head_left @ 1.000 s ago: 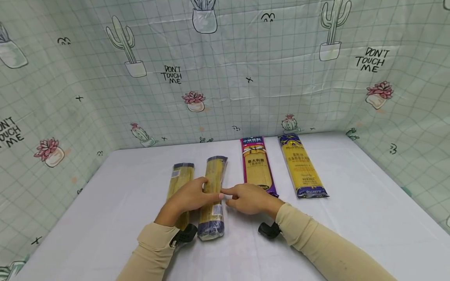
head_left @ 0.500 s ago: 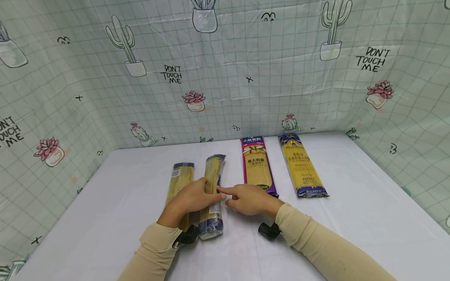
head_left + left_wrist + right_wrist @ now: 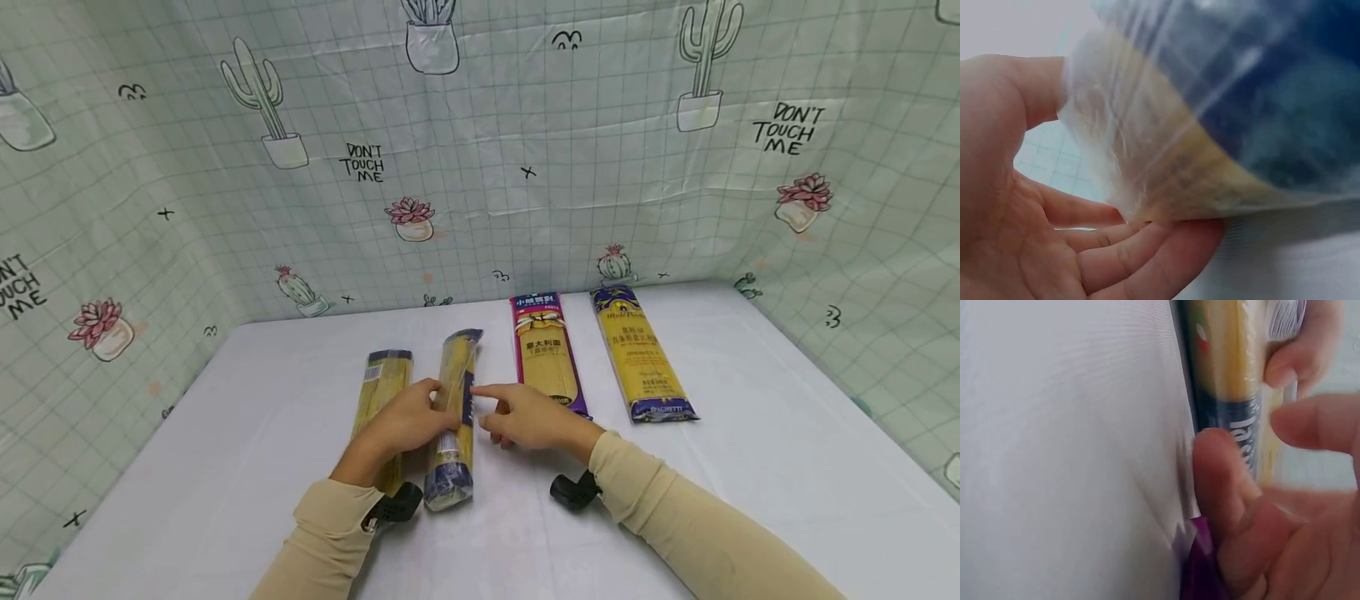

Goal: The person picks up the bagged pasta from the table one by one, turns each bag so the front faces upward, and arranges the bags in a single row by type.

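Observation:
My left hand (image 3: 401, 423) holds a clear-wrapped spaghetti pack (image 3: 457, 362) with dark blue ends, thumb on its near face and fingers at its left side. The pack is rolled partly onto its side, so a dark blue label band faces right. In the left wrist view the pack's end (image 3: 1147, 119) fills the space before the thumb and fingers. My right hand (image 3: 528, 417) has its index finger extended at the pack's right side; whether it touches is unclear. The right wrist view shows the loosely bent fingers (image 3: 1219, 469) beside the pack (image 3: 1225, 369).
Another similar spaghetti pack (image 3: 386, 383) lies left, partly under my left hand and forearm. To the right lie a pink-and-purple pasta pack (image 3: 546, 350) and a yellow-and-blue spaghetti pack (image 3: 645, 354). A patterned cloth (image 3: 480, 108) stands behind the white table (image 3: 247, 433).
The held spaghetti pack has rolled about its length, bringing the blue label band into view on its right side. My left thumb has drawn back left; the right hand has shifted slightly upward.

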Action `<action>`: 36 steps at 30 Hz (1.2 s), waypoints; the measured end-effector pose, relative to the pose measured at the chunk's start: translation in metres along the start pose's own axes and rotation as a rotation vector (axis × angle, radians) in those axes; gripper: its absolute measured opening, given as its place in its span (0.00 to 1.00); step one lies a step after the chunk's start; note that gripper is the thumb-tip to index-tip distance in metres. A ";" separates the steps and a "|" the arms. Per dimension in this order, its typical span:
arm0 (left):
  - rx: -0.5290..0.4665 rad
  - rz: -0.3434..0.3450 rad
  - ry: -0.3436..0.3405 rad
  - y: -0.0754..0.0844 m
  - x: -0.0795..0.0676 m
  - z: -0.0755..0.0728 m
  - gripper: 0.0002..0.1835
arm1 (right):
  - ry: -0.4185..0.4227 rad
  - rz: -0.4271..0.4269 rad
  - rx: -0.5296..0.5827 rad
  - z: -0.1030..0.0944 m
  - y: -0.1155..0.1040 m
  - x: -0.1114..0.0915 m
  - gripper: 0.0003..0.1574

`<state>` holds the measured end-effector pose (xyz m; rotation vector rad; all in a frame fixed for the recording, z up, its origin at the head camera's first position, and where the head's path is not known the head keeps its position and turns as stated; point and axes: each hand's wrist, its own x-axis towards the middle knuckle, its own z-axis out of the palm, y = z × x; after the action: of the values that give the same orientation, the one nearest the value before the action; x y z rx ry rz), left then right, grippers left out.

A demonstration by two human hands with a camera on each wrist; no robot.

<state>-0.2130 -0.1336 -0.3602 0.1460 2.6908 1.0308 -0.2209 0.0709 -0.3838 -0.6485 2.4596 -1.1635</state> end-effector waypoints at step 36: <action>-0.727 0.128 -0.143 0.006 0.001 0.008 0.31 | -0.049 0.049 0.719 -0.015 0.007 0.000 0.46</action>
<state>-0.2116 -0.1241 -0.3617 0.2373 2.0425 1.8730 -0.2304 0.0843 -0.3806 -0.3838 1.7979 -1.8276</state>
